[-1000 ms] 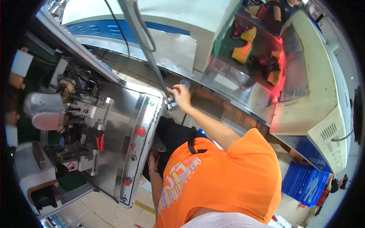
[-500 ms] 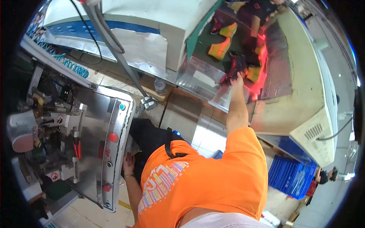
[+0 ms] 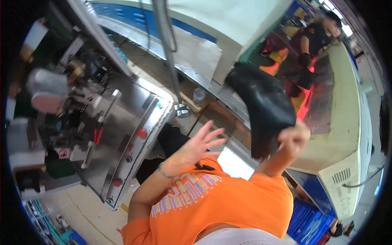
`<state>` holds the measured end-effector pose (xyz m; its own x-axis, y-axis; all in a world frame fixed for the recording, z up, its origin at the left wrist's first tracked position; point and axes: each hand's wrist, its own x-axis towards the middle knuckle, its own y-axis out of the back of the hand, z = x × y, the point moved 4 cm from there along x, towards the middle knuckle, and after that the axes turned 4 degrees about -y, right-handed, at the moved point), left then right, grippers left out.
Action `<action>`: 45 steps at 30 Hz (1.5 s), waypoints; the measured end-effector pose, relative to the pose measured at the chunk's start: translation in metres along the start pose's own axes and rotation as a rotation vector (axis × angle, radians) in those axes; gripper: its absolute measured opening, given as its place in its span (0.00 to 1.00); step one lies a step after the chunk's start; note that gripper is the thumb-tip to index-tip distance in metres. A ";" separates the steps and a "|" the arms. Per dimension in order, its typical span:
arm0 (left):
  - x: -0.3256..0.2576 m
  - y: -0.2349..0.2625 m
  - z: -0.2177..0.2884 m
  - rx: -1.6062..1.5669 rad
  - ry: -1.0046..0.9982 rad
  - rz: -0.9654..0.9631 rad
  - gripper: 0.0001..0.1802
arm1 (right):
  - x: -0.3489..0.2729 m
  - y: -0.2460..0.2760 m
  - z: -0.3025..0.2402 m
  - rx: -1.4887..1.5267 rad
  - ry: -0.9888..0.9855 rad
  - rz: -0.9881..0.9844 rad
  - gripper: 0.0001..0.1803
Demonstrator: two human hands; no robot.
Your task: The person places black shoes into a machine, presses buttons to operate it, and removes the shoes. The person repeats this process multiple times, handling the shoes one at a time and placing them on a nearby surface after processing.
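Observation:
My right hand [image 3: 295, 141], slightly blurred, grips the lower edge of a glossy black boot upper [image 3: 265, 102] and holds it raised in front of me. Its curved, leather-like body bends toward the upper left and hides part of the bench behind it. Over my waist, my left hand [image 3: 200, 143] is open with its fingers spread and nothing in it, a little to the left of the boot upper. Beyond, yellow-orange boot-shaped forms [image 3: 279, 56] rest on a conveyor [image 3: 326, 87] under red light.
A machine with a metal panel of coloured buttons [image 3: 141, 133] stands at my left. A metal post [image 3: 169, 53] rises ahead. The conveyor's cream housing [image 3: 345, 134] is at the right, above blue crates [image 3: 308, 220]. A co-worker in black [image 3: 312, 41] stands across the conveyor.
My right hand has drawn back from the conveyor with the black boot upper. My left hand has risen from beside the machine panel, fingers spread. The view has shifted.

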<state>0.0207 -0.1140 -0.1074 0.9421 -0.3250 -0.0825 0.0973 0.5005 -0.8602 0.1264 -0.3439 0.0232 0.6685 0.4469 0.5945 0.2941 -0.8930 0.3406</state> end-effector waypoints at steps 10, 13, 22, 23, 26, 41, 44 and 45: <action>-0.046 0.012 0.081 0.354 -0.997 0.349 0.32 | 0.076 -0.159 0.007 0.872 -0.442 -0.553 0.51; -0.086 0.001 0.110 0.847 -0.852 0.567 0.32 | 0.115 -0.224 0.005 0.927 -0.370 -0.773 0.43; -0.155 -0.021 0.197 0.879 -0.813 0.413 0.31 | 0.184 -0.332 -0.041 1.586 -0.253 -1.039 0.22; -0.162 -0.015 0.201 0.840 -0.809 0.405 0.28 | 0.189 -0.332 -0.066 1.444 -0.219 -0.996 0.17; -0.190 -0.001 0.218 0.742 -0.972 0.465 0.20 | 0.211 -0.353 -0.065 1.190 -0.279 -0.928 0.12; -0.198 0.016 0.349 0.568 -1.368 0.805 0.12 | 0.273 -0.439 -0.046 1.224 -0.526 -0.635 0.03; -0.207 0.007 0.334 0.840 -1.345 1.038 0.16 | 0.242 -0.438 -0.046 1.282 -0.550 -0.719 0.09; -0.204 -0.004 0.328 0.984 -1.327 1.135 0.18 | 0.234 -0.439 -0.033 1.274 -0.542 -0.762 0.12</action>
<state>-0.0663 0.2136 0.0782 0.2513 0.8504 0.4623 -0.9273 0.3484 -0.1369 0.1314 0.1542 0.0373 0.1747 0.9714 0.1608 0.8326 -0.0586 -0.5507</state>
